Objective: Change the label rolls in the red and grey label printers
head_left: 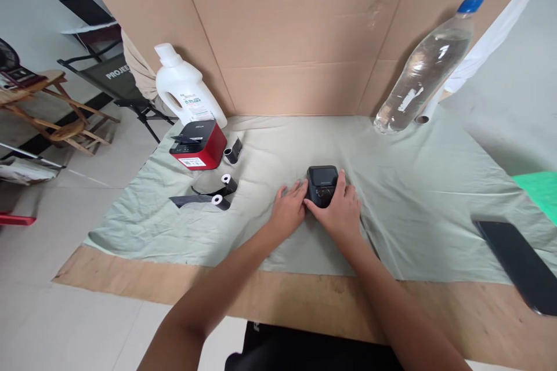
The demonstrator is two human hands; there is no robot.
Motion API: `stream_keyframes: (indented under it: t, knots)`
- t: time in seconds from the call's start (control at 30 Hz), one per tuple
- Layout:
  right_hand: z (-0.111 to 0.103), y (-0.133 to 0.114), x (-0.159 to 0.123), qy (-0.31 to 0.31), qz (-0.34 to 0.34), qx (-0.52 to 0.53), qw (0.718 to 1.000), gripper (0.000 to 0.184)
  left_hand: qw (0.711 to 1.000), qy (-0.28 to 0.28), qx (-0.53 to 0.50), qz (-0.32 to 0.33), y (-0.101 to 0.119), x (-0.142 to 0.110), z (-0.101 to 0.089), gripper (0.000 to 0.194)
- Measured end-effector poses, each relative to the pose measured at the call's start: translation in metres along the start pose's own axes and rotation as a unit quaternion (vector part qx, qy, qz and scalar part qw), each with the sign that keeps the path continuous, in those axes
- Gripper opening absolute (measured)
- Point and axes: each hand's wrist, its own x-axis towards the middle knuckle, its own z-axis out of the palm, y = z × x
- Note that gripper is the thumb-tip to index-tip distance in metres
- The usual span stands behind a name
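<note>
A small black box-shaped device [322, 177] with a dark glossy panel on top lies on the grey-green cloth in front of me. Against its left side press the fingertips of my left hand [289, 208]. My right hand [342, 214] grips it from the right and front, the index finger along the right edge and the thumb across the near edge. Between them the two hands hold the device, and its lower sides are partly hidden. To the left lie several small black rolls with white cores, one of them a roll [221, 203] with its strip unwound.
A red box-shaped device [198, 145] with a black top stands at the left, by a white jug [187, 87]. Cardboard [300, 40] rises behind the table. A water bottle [426, 69] leans at the back right; a phone [517, 261] lies at the right edge.
</note>
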Motion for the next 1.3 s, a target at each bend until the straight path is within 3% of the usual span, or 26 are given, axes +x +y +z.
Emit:
stream_keyframes:
  t: [0.23,0.37,0.43,0.5,0.57,0.63,0.83,1.3]
  knots:
    - [0.001,-0.001,-0.003,0.016,-0.002,0.007,1.000,0.118,1.000,0.001,-0.006,-0.001,-0.002,0.001,0.000,0.065]
    - [0.003,0.015,0.005,0.009,0.009,0.133,0.991,0.106,1.000,-0.012,0.005,0.005,-0.001,0.001,0.001,0.065]
    - [0.007,0.030,0.014,0.002,0.030,0.262,0.965,0.090,1.000,-0.016,0.012,0.009,0.000,0.001,0.002,0.065]
    - [0.012,0.044,0.023,-0.014,0.058,0.388,0.920,0.079,1.000,-0.017,0.019,0.011,0.001,0.000,0.002,0.066]
    - [0.018,0.054,0.029,-0.036,0.077,0.467,0.880,0.078,1.000,-0.016,0.022,0.011,0.001,0.000,0.002,0.066]
    - [0.022,0.056,0.032,-0.056,0.071,0.495,0.864,0.083,1.000,-0.018,0.020,0.013,0.001,-0.001,0.002,0.065]
    - [0.024,0.049,0.025,-0.099,0.010,0.466,0.879,0.088,1.000,-0.024,-0.007,0.006,0.002,0.001,-0.005,0.066]
    - [0.025,0.048,0.024,-0.099,0.002,0.475,0.874,0.088,0.999,-0.029,-0.025,-0.015,0.006,0.007,-0.013,0.065]
